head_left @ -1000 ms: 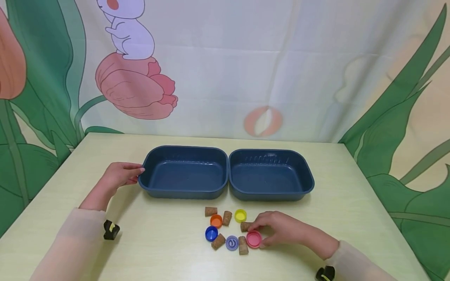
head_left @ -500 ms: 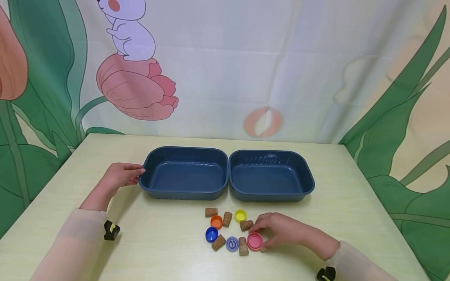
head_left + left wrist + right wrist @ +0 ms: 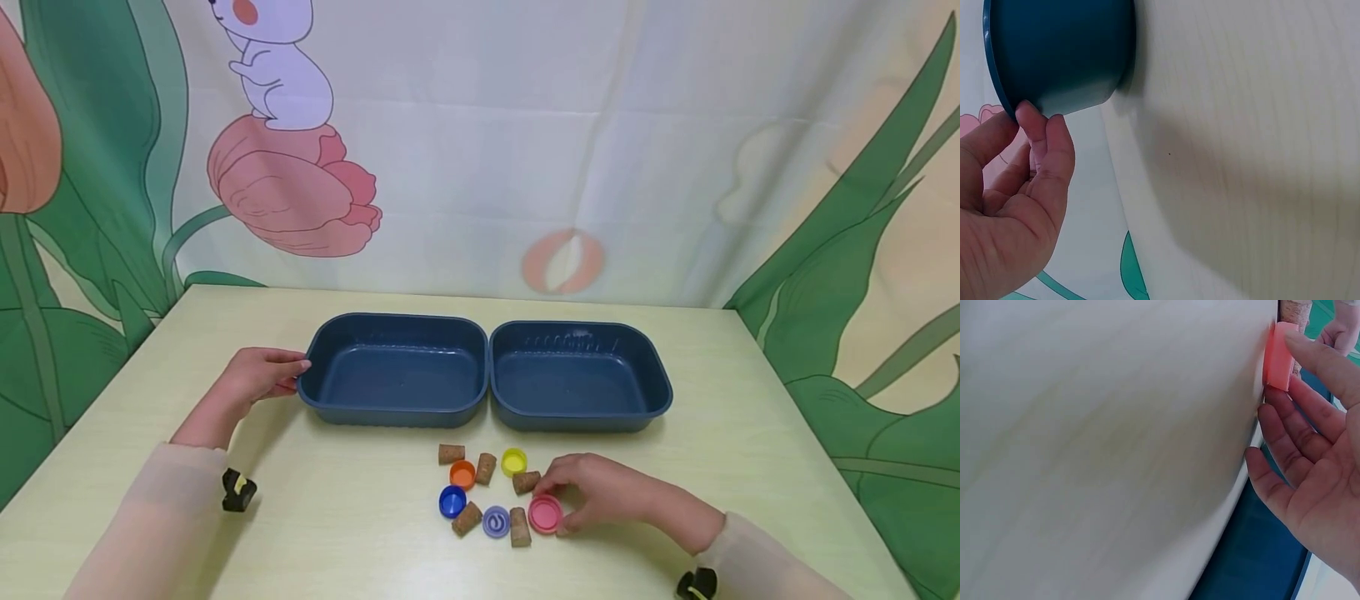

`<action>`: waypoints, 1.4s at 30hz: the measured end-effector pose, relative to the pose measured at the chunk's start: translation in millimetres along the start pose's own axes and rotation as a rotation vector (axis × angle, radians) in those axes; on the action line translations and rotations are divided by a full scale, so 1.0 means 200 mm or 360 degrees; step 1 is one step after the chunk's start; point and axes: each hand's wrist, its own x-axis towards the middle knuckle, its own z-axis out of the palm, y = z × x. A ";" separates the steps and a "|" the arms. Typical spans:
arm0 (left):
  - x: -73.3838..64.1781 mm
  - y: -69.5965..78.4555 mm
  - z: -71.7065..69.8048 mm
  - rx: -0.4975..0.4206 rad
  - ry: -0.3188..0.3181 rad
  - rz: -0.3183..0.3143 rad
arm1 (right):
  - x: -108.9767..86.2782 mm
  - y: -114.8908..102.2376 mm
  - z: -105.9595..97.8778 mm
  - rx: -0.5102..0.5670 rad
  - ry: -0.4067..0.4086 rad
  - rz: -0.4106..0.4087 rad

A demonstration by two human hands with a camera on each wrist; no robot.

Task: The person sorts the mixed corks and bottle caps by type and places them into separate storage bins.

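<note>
Here, left to right. Left hand (image 3: pixel 255 375) rests on the counter (image 3: pixel 337 517), fingertips (image 3: pixel 1035 115) touching the rim of the left blue tray (image 3: pixel 395 367); its grip lies loose on the rim corner, thumb above, nothing lifted. Right blue tray (image 3: pixel 579 375) sits touching the first, at its 3 o'clock. At 6 o'clock of the trays, a cluster: corks (image 3: pixel 451 453), orange cap (image 3: pixel 462 474), blue cap (image 3: pixel 452 501), yellow cap (image 3: pixel 513 460), lilac cap (image 3: pixel 496 522). At the cluster's 3 o'clock edge the pink cap (image 3: pixel 544 513) lies flat on the counter. Right hand (image 3: pixel 607 492) has it, grip narrowed to the cap's width, fingertips (image 3: pixel 1300 350) pinching its sides; one cork (image 3: pixel 526 482) touches the index finger.
</note>
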 end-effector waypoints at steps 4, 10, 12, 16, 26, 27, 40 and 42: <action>0.01 -0.01 0.00 -0.0004 -0.0004 -0.0014 | 0.00 0.00 -0.01 0.0000 -0.0015 0.0051; 0.01 -0.01 0.00 -0.0013 -0.0007 0.0001 | -0.02 -0.02 -0.03 -0.0026 0.0009 0.0044; 0.01 -0.01 0.00 -0.0018 -0.0009 0.0008 | -0.02 -0.02 -0.04 -0.0039 0.0019 0.0042; 0.02 -0.02 0.00 -0.0031 -0.0017 0.0005 | -0.02 -0.03 -0.06 -0.0035 0.0015 0.0062; 0.02 0.00 -0.01 -0.0052 -0.0070 -0.0002 | -0.03 -0.05 -0.11 -0.0052 -0.0001 0.0060; 0.02 0.00 -0.01 -0.0054 -0.0075 -0.0006 | -0.03 -0.05 -0.12 -0.0045 0.0000 0.0051; 0.05 -0.05 -0.04 -0.0302 -0.0193 -0.0099 | 0.02 -0.08 -0.28 0.0048 0.0036 -0.0015; 0.06 -0.07 -0.05 -0.0431 -0.0243 -0.0129 | 0.03 -0.08 -0.31 0.0088 0.0048 -0.0011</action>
